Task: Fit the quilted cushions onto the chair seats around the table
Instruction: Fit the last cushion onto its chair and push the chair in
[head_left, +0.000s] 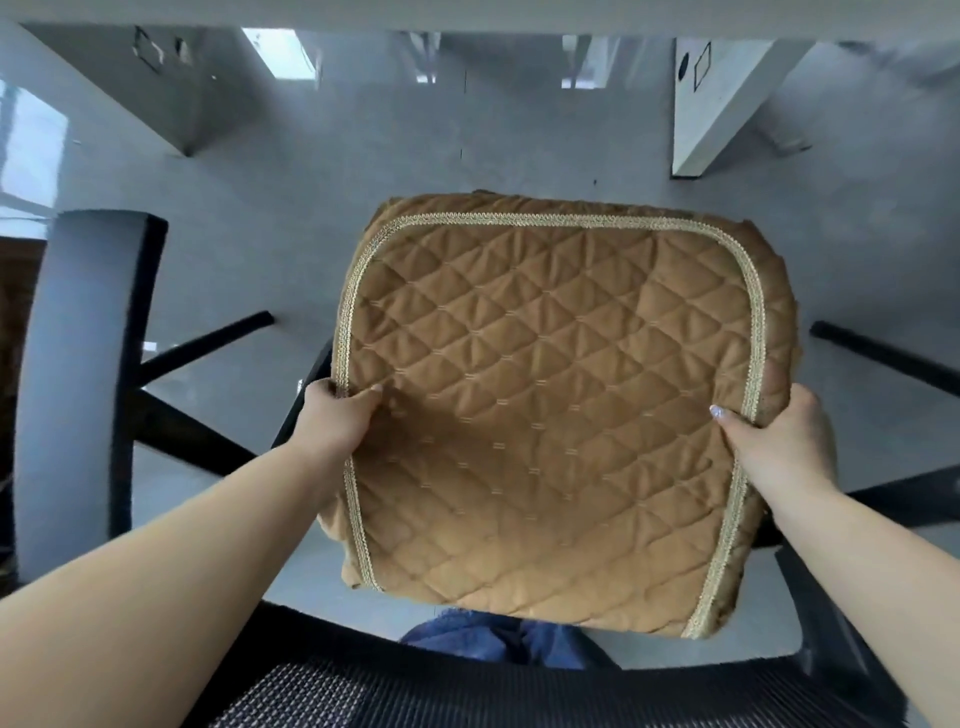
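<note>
A tan quilted cushion (561, 395) with a gold braid border lies over a chair seat, hiding it almost fully. My left hand (340, 418) grips the cushion's left edge, thumb on top. On the right edge my right hand (779, 436) pinches the braid and side flap. The chair's black frame (301, 400) shows at the left of the cushion, and its dark mesh backrest (415, 691) curves across the bottom of the view.
Another chair's backrest (83, 374) stands at the left, with black legs (208, 338) slanting over the glossy grey floor (363, 156). A black leg (883, 353) shows at the right. White table legs (722, 104) rise at the back under the table's edge.
</note>
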